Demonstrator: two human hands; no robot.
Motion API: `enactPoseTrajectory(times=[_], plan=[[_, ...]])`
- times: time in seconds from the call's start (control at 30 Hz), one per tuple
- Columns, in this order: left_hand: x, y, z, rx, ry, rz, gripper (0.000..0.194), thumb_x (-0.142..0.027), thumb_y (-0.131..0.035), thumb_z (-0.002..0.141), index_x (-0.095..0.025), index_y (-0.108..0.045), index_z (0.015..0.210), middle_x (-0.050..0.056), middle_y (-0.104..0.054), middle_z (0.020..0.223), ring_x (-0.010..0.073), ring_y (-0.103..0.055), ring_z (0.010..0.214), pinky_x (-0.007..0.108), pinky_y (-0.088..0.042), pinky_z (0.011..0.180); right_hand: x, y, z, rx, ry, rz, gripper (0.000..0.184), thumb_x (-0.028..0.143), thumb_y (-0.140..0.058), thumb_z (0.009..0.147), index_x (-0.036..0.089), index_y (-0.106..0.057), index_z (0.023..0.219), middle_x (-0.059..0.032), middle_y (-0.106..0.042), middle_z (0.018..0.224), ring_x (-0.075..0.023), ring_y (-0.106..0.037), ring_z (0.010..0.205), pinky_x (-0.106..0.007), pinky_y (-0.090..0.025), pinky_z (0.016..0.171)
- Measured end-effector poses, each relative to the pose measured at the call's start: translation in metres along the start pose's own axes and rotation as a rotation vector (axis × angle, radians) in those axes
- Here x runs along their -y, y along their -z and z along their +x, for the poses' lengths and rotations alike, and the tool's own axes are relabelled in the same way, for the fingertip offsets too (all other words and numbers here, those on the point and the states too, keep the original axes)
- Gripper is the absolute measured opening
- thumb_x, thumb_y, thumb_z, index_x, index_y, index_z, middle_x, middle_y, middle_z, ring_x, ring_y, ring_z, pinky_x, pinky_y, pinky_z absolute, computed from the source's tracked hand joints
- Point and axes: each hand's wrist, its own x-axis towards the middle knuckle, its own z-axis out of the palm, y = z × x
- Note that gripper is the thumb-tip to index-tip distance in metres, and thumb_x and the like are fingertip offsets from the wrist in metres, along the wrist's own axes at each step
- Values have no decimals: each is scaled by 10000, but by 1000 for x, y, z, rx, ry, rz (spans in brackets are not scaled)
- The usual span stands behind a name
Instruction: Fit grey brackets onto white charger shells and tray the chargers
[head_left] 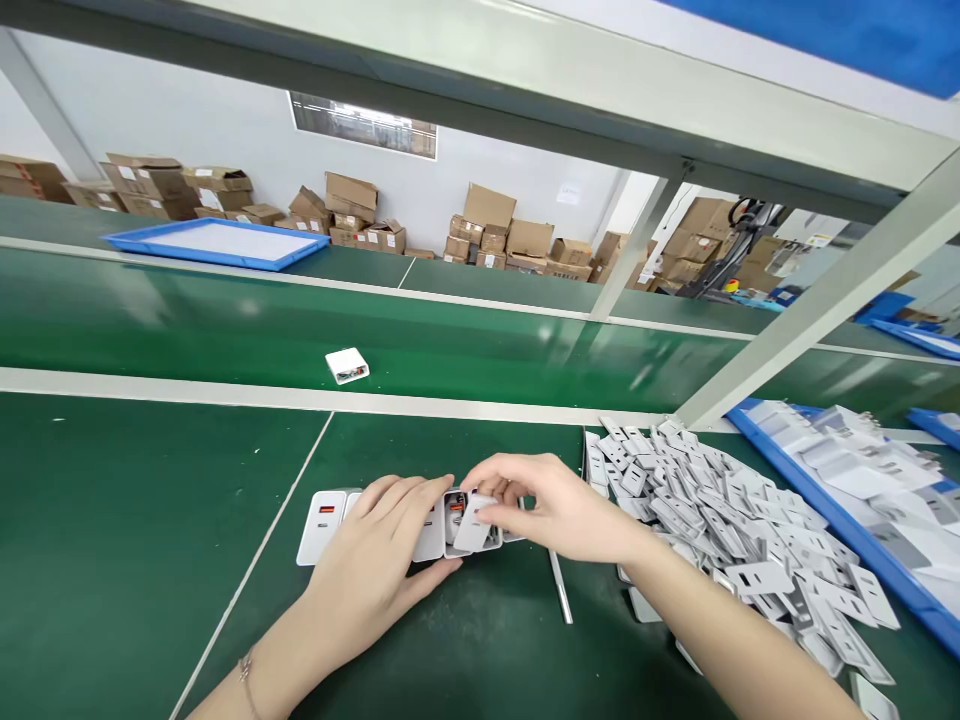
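Note:
A row of white charger housings (429, 537) lies on the green work surface. The leftmost has a faceplate (321, 528) with a red port and a small slot. My left hand (382, 555) is laid over the row, fingers along the far side and thumb on the near side, holding it. Between thumb and fingers of my right hand (551, 508) is a white charger faceplate (472, 525), tilted over one open housing. Beside it, the inside of an open housing (454, 512) shows a red port. My right hand partly covers the right end of the row.
Loose faceplates (720, 520) form a large pile at right, under my right forearm. A blue tray (847, 540) holding white housings stands beyond. A thin silver rod (560, 588) lies near my right hand. One housing (347, 366) sits on the belt (187, 325); a frame post (810, 300) slants at right.

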Motion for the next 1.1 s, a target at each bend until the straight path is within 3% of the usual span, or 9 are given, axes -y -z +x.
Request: enactPoseTrajectory(times=[0.13,0.27,0.37,0.47,0.57,0.63,0.83,0.93,1.1], plan=[[1,1,0,1,-8,-8,495,-407,-590,872,-188,-455,1295,62,-630,1177,235,-586,1024,369,-481,861,-16,22,1,-328,-21,262,183,357,-483,874,191,-557,899,-36,-587,787,-134,-559,645,-256,-489,551],[2,-1,1,-32,-81,56,467,-404,-541,905,-158,-452,1292,65,-637,1175,230,-590,1000,376,-451,879,-40,37,-23,-551,-101,168,319,378,-371,902,210,-327,634,39,-343,544,-82,-295,398,-205,-276,357],[2,-2,2,-54,-116,87,440,-396,-486,935,-144,-456,1294,74,-641,1173,231,-596,998,377,-436,880,-55,22,-52,-307,-30,-384,132,168,-503,853,182,-534,725,39,-409,525,-86,-361,411,-218,-287,399],[2,-3,3,-68,-125,98,427,-399,-454,948,-139,-473,1286,82,-645,1168,234,-603,993,376,-433,873,-67,2,-73,36,274,-1249,342,-37,-456,775,132,-634,1013,-34,-583,639,-138,-492,476,-269,-304,402],[2,-3,3,-72,-132,115,429,-403,-454,951,-127,-483,1279,85,-647,1164,232,-601,989,375,-418,888,-71,0,-80,153,492,-1529,308,-44,-435,788,130,-646,931,-52,-606,661,-146,-497,471,-289,-307,377],[2,-3,4,-83,-137,127,426,-405,-444,957,-122,-489,1272,79,-650,1152,229,-596,985,372,-400,903,-66,8,-82,56,492,-1431,289,-21,-413,826,177,-621,856,-21,-578,616,-132,-478,454,-278,-313,376],[2,-4,4,-102,-134,120,418,-420,-373,984,-129,-526,1242,58,-652,1135,222,-578,969,367,-354,919,-34,-6,-77,-683,159,-561,183,140,-371,965,225,-515,1039,-14,-622,723,-98,-505,462,-227,-384,405],[1,-6,4,-101,-132,108,404,-397,-379,987,-124,-532,1243,60,-643,1149,223,-563,982,372,-345,926,-24,-36,-60,-665,151,-146,176,134,-487,943,242,-570,1054,-26,-661,860,-110,-619,655,-209,-475,519],[1,-8,3,-105,-139,93,384,-355,-395,987,-106,-540,1240,72,-634,1149,227,-546,990,381,-341,931,-21,-52,-45,-481,222,-139,211,68,-536,899,223,-589,1031,-30,-628,915,-114,-632,804,-203,-486,631]])
